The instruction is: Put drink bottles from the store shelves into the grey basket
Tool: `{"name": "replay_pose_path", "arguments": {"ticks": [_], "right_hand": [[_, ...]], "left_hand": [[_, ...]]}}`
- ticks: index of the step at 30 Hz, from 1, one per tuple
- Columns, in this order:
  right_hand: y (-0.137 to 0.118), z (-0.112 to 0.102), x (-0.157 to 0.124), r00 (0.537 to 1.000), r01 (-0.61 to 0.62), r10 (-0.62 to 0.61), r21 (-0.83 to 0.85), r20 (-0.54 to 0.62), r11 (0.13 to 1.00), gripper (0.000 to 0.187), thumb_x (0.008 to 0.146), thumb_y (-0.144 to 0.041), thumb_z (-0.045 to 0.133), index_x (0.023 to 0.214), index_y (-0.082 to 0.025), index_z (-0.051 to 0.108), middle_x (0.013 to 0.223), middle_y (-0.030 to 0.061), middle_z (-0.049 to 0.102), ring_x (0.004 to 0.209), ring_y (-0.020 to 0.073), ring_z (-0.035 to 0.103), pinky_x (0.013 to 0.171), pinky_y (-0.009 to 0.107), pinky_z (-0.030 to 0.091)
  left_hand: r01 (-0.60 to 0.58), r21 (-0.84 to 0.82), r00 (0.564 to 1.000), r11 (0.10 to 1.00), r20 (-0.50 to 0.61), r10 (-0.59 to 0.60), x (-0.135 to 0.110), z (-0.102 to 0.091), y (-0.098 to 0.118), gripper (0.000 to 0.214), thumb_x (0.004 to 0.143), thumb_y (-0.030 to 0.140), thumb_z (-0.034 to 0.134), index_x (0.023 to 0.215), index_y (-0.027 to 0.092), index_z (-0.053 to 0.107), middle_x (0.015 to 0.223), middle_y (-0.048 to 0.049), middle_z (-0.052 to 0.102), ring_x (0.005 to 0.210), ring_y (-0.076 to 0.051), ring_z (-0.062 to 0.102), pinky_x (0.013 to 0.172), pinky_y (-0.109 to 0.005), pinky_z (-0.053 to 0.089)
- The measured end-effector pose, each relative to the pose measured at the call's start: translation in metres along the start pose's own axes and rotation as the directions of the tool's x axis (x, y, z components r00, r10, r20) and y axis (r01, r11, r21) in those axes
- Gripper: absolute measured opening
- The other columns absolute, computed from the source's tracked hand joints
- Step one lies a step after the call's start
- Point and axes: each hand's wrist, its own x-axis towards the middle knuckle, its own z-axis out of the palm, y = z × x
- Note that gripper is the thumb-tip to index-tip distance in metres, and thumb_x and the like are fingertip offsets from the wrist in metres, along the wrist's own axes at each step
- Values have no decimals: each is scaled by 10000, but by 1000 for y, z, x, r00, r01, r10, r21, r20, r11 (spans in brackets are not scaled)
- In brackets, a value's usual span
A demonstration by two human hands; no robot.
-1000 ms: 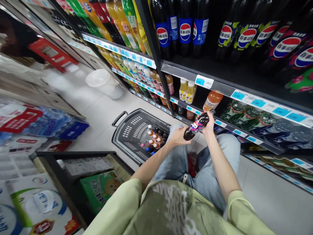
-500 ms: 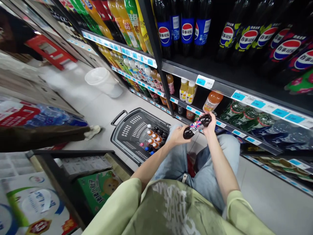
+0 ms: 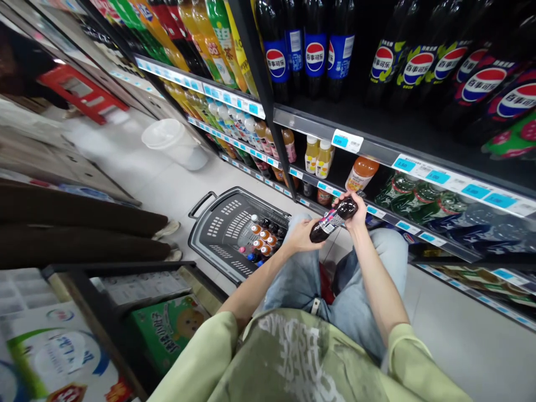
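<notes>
A dark cola bottle point(image 3: 333, 222) lies tilted between my hands, above my knees and in front of the lower shelf. My left hand point(image 3: 304, 234) is closed round its lower left end. At its upper right end, my right hand point(image 3: 355, 212) grips the bottle, with the fingers partly behind it. To the left of my left knee, a grey shopping basket point(image 3: 209, 237) stands on the floor. Several bottles point(image 3: 263, 240) with white, orange, black and blue caps sit in it. Just beyond my right hand is an orange drink bottle point(image 3: 362, 172) on the shelf.
Large cola bottles point(image 3: 315, 56) fill the upper shelf, and green bottles point(image 3: 404, 190) lie lower right. A white bucket point(image 3: 176, 142) stands on the floor beyond the basket. At left are a person's legs point(image 3: 75, 223), a red step stool point(image 3: 84, 92) and stacked cartons point(image 3: 54, 346).
The bottle has turned in my hands, so its printed label now shows a barcode side. At left, the other person's second leg and shoe have come into view.
</notes>
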Motion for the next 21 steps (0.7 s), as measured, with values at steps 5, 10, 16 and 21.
{"name": "replay_pose_path", "arguments": {"ticks": [5,10,16,21], "right_hand": [[2,2,3,992,50,-48,18,-117,999,364,857,-503,811,744,-220,613,699,-30,669,630,154,683,705,348,680],[0,5,-5,998,32,-35,-39,-60,999,379,780,-497,892,827,-230,626,782,-14,725,720,192,742,715,371,682],[6,10,-33,996,-69,78,-147,52,987,501,598,-229,986,952,-263,634,923,-13,772,777,213,764,727,381,664],[0,15,-59,1000,-4,2,-301,-10,954,442,617,-320,968,946,-262,679,868,-13,751,715,204,726,693,369,636]], "left_hand": [[70,-48,990,996,-122,-76,2,16,8,749,810,293,750,1507,211,488,1420,-138,663,1291,-308,663,1072,-461,563],[43,-139,990,989,-127,-61,-2,12,7,775,796,268,768,1511,202,477,1440,-151,660,1320,-303,657,1121,-474,551],[5,-239,1000,971,-5,-6,-25,-13,8,812,801,432,813,1522,211,514,1440,-144,683,1308,-338,675,1138,-504,555],[407,-123,877,905,-227,-425,-89,-7,-1,402,1042,281,407,1377,233,624,1335,-158,732,1238,-297,709,1042,-503,612]]}}
